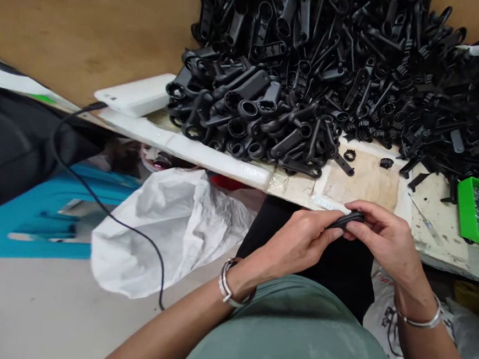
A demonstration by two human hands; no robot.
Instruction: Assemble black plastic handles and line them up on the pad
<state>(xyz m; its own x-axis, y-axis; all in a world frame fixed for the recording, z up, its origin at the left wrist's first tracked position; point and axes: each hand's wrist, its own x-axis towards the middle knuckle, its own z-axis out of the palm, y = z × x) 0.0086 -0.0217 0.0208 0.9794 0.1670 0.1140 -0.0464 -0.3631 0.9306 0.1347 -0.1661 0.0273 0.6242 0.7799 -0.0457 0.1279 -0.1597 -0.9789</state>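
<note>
Both my hands meet over my lap, just below the table's front edge. My left hand [298, 242] and my right hand [384, 238] are each closed in a pinch on one small black plastic part [350, 218], holding it between their fingertips. Most of that part is hidden by my fingers. A large heap of black plastic handle parts [314, 69] covers the table directly above my hands. Two small black toothed rings [350, 154] lie loose on the worn patch of table in front of the heap.
A green tray [467, 211] with small metal pieces stands at the right edge, and a thin screwdriver [427, 221] lies beside it. A white sack [169, 229] hangs open below the table at left. A white box [136, 95] with a black cable [97, 201] sits on the table's left corner.
</note>
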